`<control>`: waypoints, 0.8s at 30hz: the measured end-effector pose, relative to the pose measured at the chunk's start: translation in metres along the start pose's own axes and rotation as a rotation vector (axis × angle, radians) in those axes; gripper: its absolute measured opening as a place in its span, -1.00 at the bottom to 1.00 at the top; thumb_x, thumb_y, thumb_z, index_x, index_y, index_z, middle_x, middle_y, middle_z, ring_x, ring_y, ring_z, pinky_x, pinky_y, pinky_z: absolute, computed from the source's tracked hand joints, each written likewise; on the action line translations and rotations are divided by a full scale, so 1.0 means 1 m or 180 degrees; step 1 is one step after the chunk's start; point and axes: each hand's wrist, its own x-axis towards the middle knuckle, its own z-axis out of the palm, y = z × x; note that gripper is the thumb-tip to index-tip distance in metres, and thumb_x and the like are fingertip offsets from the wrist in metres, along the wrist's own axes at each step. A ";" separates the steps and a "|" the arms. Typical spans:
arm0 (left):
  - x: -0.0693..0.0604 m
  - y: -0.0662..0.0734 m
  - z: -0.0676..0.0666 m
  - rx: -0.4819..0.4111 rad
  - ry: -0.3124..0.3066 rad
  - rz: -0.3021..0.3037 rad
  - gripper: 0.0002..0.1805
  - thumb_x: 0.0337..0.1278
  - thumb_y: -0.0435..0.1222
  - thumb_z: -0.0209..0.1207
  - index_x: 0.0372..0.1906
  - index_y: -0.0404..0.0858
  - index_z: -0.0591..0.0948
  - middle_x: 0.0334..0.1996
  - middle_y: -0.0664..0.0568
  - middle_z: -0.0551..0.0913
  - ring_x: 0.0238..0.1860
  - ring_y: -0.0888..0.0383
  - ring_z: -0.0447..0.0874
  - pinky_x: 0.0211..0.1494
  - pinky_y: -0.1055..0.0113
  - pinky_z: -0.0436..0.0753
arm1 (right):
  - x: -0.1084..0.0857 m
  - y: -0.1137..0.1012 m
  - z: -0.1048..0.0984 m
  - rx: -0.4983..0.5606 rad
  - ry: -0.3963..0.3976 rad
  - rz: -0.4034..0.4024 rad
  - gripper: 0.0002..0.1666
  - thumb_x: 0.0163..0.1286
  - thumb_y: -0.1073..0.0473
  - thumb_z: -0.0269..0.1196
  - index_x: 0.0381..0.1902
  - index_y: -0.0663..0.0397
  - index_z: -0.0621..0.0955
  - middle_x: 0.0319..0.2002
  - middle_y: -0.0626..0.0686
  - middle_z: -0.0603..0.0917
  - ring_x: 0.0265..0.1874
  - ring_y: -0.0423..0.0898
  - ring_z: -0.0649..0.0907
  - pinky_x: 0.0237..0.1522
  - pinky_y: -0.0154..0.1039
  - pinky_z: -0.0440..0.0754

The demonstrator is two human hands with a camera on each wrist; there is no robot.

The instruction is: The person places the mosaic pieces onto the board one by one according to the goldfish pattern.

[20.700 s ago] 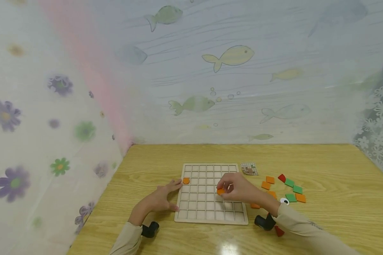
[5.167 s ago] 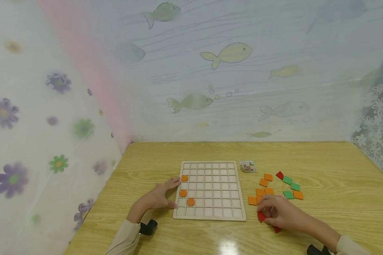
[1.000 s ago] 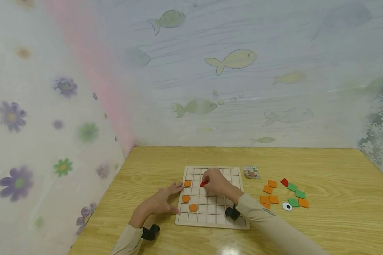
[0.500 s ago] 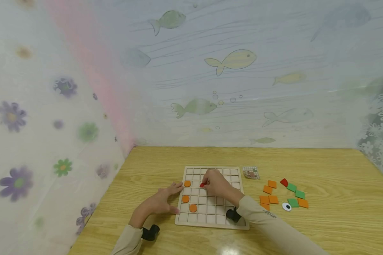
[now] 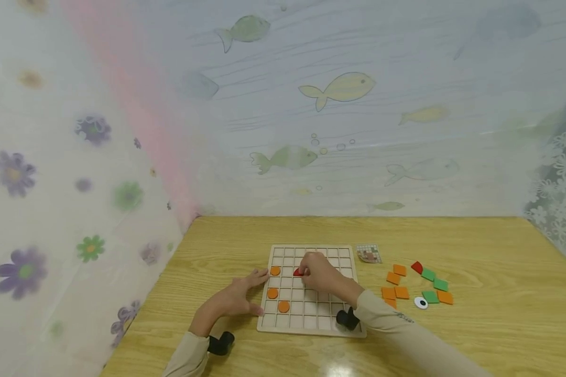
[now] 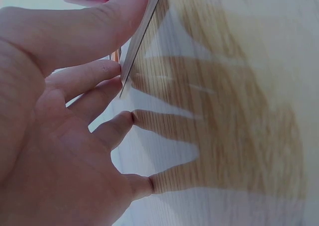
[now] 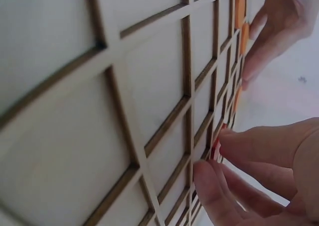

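My right hand reaches over a pale wooden grid board and pinches a red fan-shaped tile between thumb and fingers. The tile lies at a cell in the board's upper middle; fingers partly cover it. In the right wrist view, fingertips touch the red tile down at the grid. My left hand spreads its fingers along the board's left edge, thumb at the lower corner. In the left wrist view its fingers rest against table and board edge. Orange discs sit in three cells.
Right of the board lie several orange square tiles, green tiles, another red tile and a white eye disc. A small printed pattern card is beside the board's upper right. Patterned walls bound the wooden table.
Two more orange discs have come to lie on the board. My right hand has brought a red tile from the table's right side onto the grid. The left hand stays at the edge.
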 end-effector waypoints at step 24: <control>0.000 -0.001 0.000 -0.0023 0.0017 -0.0004 -0.08 -0.09 -0.29 0.41 0.43 -0.26 0.22 0.46 -0.10 0.07 0.45 -0.18 -0.10 0.34 -0.31 -0.24 | -0.052 0.014 -0.052 0.0091 -0.0224 -0.0238 -0.86 0.24 0.34 0.25 -0.22 0.19 0.65 -0.26 0.03 0.63 -0.34 -0.11 0.60 -0.36 -0.31 0.57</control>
